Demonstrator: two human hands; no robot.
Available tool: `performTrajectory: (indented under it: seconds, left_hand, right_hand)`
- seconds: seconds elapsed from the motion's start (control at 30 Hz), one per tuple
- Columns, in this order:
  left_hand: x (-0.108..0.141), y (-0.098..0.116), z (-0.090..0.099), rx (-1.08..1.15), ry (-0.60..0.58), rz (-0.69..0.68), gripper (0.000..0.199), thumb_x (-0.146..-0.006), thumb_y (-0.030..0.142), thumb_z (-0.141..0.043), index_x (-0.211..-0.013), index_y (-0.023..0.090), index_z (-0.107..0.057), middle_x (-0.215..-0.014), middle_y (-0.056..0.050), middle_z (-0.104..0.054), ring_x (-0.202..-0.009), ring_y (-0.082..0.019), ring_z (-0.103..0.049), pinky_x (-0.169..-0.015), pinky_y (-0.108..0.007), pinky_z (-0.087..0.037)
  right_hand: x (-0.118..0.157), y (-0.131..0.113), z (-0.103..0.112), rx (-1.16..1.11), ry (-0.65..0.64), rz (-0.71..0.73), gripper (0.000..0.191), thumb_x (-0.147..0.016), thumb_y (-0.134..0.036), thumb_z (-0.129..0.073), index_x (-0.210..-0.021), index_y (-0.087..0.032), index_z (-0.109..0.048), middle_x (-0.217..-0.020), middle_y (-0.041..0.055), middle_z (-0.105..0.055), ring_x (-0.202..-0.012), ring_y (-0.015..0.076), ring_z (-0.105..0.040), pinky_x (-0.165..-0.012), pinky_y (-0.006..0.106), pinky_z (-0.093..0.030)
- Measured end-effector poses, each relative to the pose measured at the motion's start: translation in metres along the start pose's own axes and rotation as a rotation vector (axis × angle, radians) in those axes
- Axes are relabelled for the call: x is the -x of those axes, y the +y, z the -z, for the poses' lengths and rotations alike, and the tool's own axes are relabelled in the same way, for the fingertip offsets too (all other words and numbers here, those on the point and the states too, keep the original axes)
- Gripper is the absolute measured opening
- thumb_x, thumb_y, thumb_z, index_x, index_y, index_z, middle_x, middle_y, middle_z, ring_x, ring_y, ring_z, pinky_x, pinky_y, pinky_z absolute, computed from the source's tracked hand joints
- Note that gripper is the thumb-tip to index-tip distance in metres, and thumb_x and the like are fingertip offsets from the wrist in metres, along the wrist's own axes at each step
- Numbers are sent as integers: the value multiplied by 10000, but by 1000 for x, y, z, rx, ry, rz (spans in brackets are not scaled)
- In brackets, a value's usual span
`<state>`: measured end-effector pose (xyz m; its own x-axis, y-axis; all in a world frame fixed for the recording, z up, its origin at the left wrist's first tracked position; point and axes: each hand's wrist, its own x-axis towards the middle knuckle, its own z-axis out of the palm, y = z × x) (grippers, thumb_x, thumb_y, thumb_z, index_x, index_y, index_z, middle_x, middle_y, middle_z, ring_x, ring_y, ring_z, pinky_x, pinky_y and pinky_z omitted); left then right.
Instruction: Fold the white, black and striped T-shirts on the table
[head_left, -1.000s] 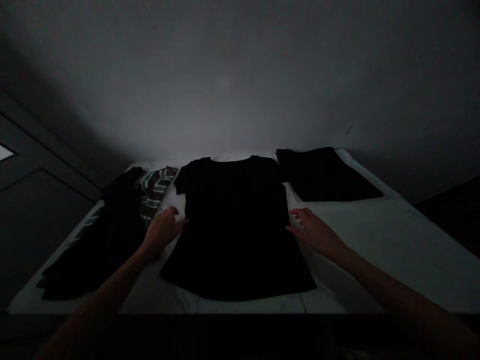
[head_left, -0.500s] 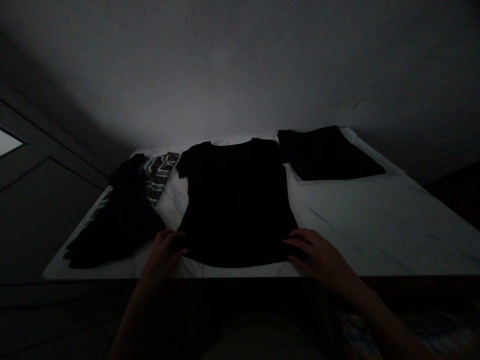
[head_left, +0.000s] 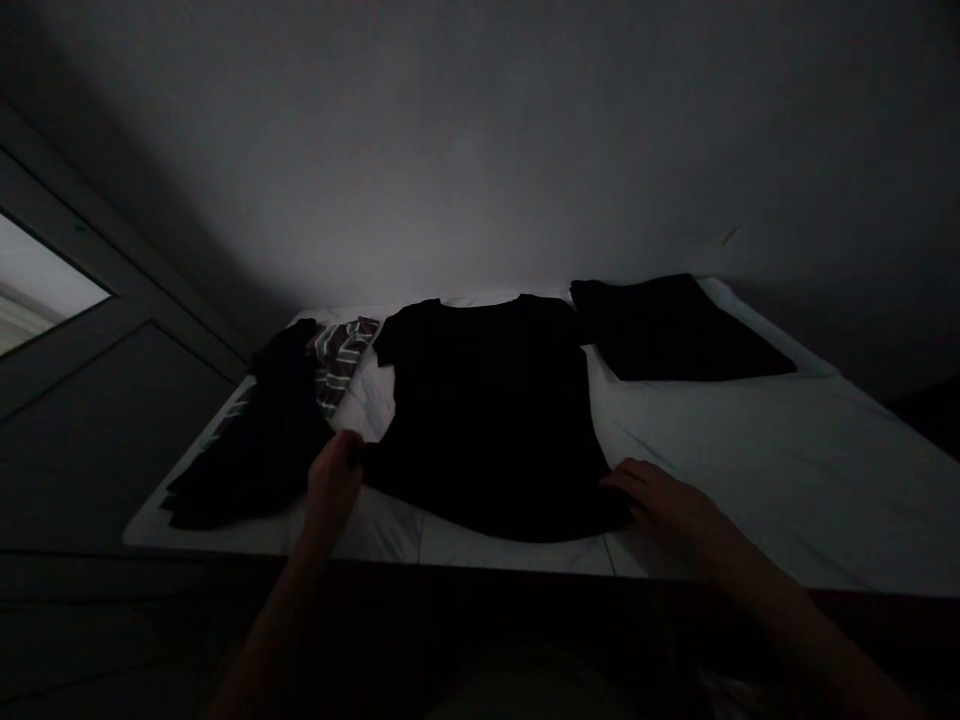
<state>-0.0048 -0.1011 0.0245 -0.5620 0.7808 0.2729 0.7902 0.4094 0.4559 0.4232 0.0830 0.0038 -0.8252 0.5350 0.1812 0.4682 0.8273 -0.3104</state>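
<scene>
A black T-shirt [head_left: 487, 410] lies spread on the marble-patterned table, its neckline toward the wall and its hem toward me. My left hand [head_left: 335, 478] is closed on the shirt's lower left corner and pulls it outward. At the lower right corner, my right hand [head_left: 651, 497] has its fingers bent around the edge of the cloth. Its fingertips are partly lost in the dark fabric.
Dark garments [head_left: 255, 450] are heaped on the left of the table [head_left: 750, 470], with a striped cloth [head_left: 341, 355] partly under them. At the back right lies a folded black cloth [head_left: 679, 325]. A wall [head_left: 465, 150] stands behind; a panelled door [head_left: 112, 400] is at the left.
My left hand has closed on the hem corner and drawn it outward and up, so the hem now slants. My right hand still holds its corner. The view has shifted slightly.
</scene>
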Motion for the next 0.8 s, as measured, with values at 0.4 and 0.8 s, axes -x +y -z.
performTrajectory:
  seconds: [0.4,0.8]
  left_hand:
    - [-300,132,201,-224,384,-126,257,-822,92,-531,-1013,-47,-633,-1040,-22,-642,-1094,-191,-553,-1013,-342,-365]
    - [-187,116,216,101,502,-106,364,-638,258,-631,-933,61,-712,-721,46,-616,-706,-93,-580,-790,-330,-521]
  right_hand:
    - [-254,43,266,-69,841,-409,299,-931,-143,-480,-1077,75,-623,-1018,156,-706,-757,65,-665,-678,214,-449]
    - [-172,10,247,-385,979,-342,206,-836,-68,-601,-1017,-43,-695,-907,75,-710,-676,86,-647,-693,311,-573]
